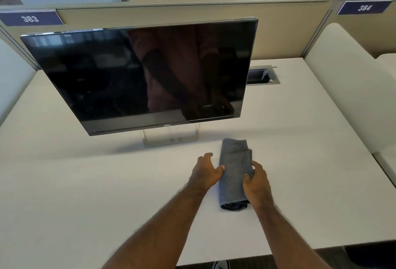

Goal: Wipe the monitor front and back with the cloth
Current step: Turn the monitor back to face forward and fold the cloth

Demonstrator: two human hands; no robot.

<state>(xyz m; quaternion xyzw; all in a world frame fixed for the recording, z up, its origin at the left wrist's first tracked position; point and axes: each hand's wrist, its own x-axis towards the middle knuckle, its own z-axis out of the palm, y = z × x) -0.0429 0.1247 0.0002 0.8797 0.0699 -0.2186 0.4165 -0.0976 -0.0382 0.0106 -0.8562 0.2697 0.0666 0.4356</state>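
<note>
A: What stands at left on the white rectangular desk (300, 140)?

B: The black flat-panel monitor (141, 76), dark, on a silver stand.

A: And before it?

B: The left hand (206, 172), fingers loosely bent, thumb touching the folded grey-blue microfibre cloth (234, 172) lying flat just in front of the stand. The right hand (256, 185) grasps the cloth's right edge, thumb on top.

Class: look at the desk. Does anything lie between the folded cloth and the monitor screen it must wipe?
Nothing visible does. The cloth, touched by the left hand and right hand, lies on bare desk just before the monitor.
</note>
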